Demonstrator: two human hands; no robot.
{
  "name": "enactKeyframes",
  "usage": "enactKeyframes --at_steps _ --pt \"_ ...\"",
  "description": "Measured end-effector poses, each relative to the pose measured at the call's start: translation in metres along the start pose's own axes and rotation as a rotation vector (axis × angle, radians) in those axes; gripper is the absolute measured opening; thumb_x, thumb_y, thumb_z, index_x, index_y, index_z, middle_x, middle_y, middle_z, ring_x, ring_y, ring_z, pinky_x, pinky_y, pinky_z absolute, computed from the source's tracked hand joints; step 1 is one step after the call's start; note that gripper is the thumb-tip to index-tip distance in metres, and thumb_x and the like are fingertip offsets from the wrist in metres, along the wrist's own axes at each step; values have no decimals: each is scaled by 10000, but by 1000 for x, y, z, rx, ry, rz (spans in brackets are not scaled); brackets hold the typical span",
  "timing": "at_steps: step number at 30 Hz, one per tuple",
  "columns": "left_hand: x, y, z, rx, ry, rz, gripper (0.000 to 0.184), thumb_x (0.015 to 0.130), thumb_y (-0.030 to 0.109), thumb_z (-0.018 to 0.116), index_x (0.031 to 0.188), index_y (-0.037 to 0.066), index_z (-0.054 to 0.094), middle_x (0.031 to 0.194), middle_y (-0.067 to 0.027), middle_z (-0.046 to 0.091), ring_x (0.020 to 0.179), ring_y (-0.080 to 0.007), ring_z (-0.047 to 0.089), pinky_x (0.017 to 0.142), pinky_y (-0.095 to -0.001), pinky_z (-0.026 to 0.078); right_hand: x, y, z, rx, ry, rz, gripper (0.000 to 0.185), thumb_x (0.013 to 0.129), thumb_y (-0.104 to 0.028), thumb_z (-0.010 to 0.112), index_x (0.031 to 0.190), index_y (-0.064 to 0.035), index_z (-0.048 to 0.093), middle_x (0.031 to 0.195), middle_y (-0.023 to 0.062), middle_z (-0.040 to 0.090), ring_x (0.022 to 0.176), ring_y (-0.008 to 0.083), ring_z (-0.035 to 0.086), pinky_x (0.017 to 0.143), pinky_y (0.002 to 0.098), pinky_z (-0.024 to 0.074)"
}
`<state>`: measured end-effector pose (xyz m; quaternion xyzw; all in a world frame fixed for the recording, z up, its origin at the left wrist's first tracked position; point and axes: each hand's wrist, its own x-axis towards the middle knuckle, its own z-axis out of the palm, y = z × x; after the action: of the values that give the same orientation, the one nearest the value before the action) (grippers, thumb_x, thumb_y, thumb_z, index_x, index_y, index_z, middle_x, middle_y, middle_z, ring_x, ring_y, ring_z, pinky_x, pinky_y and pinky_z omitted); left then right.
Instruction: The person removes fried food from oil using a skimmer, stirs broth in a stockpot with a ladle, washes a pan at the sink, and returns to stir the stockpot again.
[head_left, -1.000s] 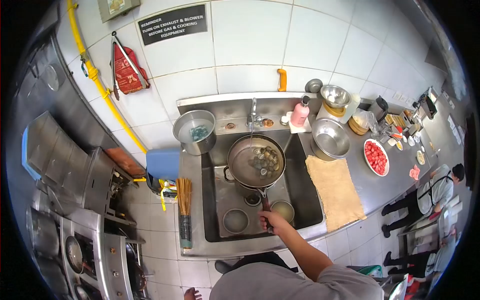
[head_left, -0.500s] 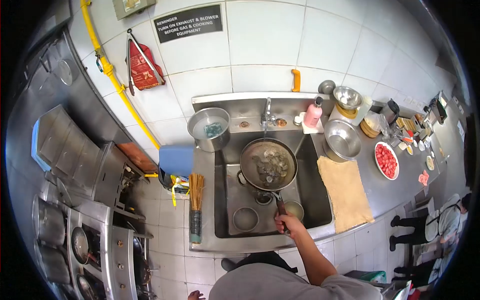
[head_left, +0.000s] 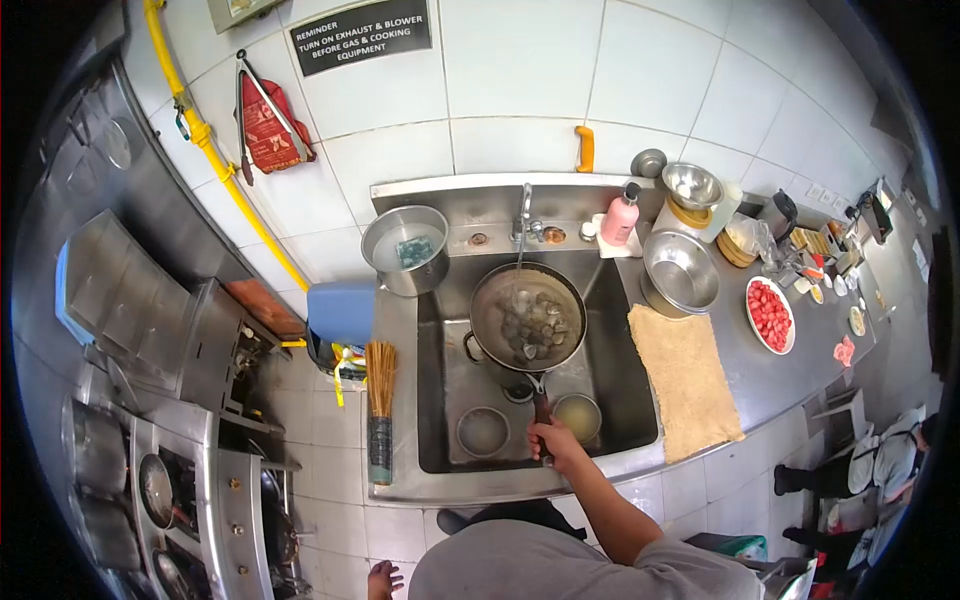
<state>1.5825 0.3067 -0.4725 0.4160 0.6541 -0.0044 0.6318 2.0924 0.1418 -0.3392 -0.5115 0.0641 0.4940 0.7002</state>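
My right hand [head_left: 556,443] is wrapped round the dark handle of a pan [head_left: 487,342], which I hold over the sink [head_left: 640,435] below the faucet [head_left: 523,215]. Water runs from the faucet into the pan. Greyish shell-like pieces [head_left: 532,325] lie in the water there; I cannot make out exactly what they are. My left hand [head_left: 384,580] hangs low by my body at the bottom edge of the view, fingers apart and nothing in them. Two round bowls, one on the left [head_left: 483,432] and one on the right [head_left: 578,418], sit on the sink bottom.
A pot [head_left: 406,272] with a green scrubber and a stick brush [head_left: 380,415] stand left of the sink. On the right are a tan cloth [head_left: 685,385], a steel bowl [head_left: 680,275], a pink soap bottle [head_left: 620,215] and a dish of red pieces [head_left: 769,316]. Stoves [head_left: 235,485] line the left.
The pan has shifted slightly with my right hand, and its pieces have spread and show more clearly. More of my left hand is in view. The camera view has moved a little.
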Motion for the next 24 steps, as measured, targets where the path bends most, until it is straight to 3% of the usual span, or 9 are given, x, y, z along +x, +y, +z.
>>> enactKeyframes --at_steps 3,5,7,9,11,15,17,18,24 --pt "1 3 10 -11 -2 -25 375 916 265 501 1205 32 452 1049 -145 602 836 -280 597 686 -423 486 4 1 -5 -51 -23 2 149 840 -132 590 911 -89 466 639 19 473 510 140 489 442 295 420" --pt "3 0 15 -24 -1 -7 370 905 267 502 1205 53 464 1033 -144 609 782 -282 633 567 -387 530 5 0 -9 -76 -22 57 215 878 -231 602 983 -80 491 699 42 536 588 169 549 503 315 459" --pt "-2 -2 21 -38 4 -16 383 901 272 511 1211 52 462 1034 -146 608 780 -282 633 556 -379 530 5 -2 -12 -45 -13 68 235 889 -271 592 983 -74 504 736 54 559 628 181 566 530 325 469" --pt "-16 1 29 -25 47 -83 380 903 266 517 1193 24 478 1002 -137 624 829 -251 600 688 -395 487 5 -8 -14 -15 -8 81 265 900 -310 583 983 -68 518 772 66 582 669 193 584 558 335 479" --pt "-29 -3 35 -50 39 -68 392 898 259 524 1196 7 480 1006 -139 626 845 -246 604 683 -380 491 5 -11 -19 102 -25 52 280 909 -339 564 1011 -80 531 830 77 604 728 209 597 599 337 483" --pt "-50 -6 46 -17 85 -101 423 891 238 534 1207 -37 475 1023 -154 627 900 -244 611 678 -345 509 26 -14 -47 104 177 -28 228 918 -353 546 930 -126 525 751 33 565 644 157 560 543 290 449" --pt "-49 -20 44 -48 98 -128 415 895 234 533 1204 -39 482 1022 -168 629 894 -256 614 683 -347 519 29 -27 -55 20 349 -301 231 931 -350 524 812 -161 465 663 -16 477 546 99 466 473 239 373" --pt "-41 -40 40 -72 96 -102 416 896 232 532 1208 -38 480 1025 -173 631 886 -261 615 689 -350 520 12 -53 -26 65 334 -347 268 944 -318 507 754 -157 408 612 -46 382 525 56 382 450 201 308" --pt "-34 -81 36 -158 136 -51 407 896 244 539 1205 -16 487 983 -164 654 746 -260 606 626 -359 495 15 -82 29 -9 89 -384 263 946 -266 514 731 -150 418 601 -47 394 493 53 353 426 214 258"
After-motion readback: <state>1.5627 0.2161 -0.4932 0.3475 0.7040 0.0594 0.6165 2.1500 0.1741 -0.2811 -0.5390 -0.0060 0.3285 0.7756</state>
